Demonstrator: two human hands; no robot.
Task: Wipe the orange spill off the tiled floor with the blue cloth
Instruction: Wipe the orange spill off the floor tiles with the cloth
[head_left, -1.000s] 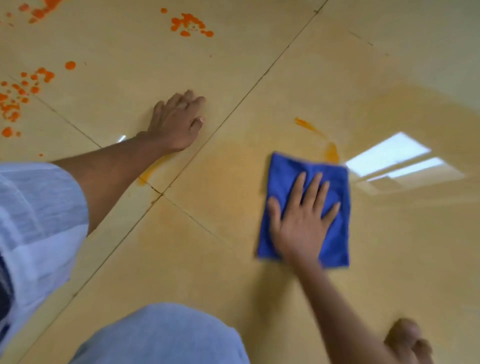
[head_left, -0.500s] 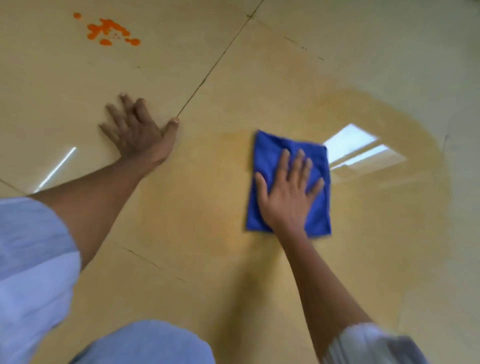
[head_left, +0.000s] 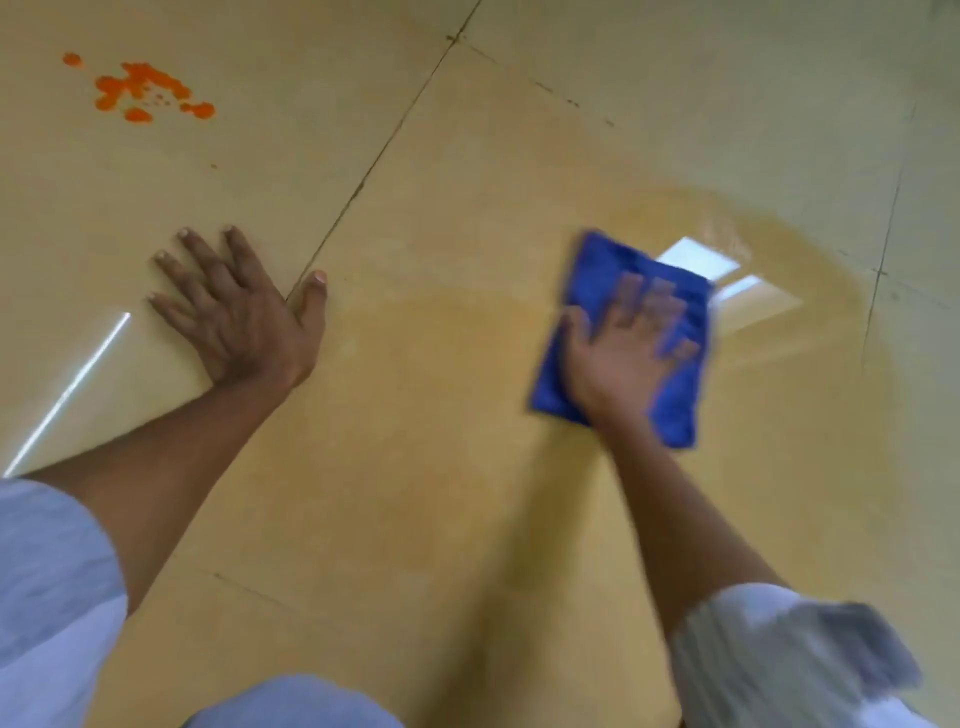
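Pressing flat, fingers spread, my right hand (head_left: 621, 358) pins the blue cloth (head_left: 675, 410) on the smeared tiled floor (head_left: 415, 415) — blurred; left hand (head_left: 236, 317) splayed, empty, beside a grout line (head_left: 363, 176); orange spill (head_left: 143, 91) well apart, far-left.

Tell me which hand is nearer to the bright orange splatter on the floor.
Left. The left hand lies flat on the tile just below the orange splatter; the right hand presses the blue cloth far across.
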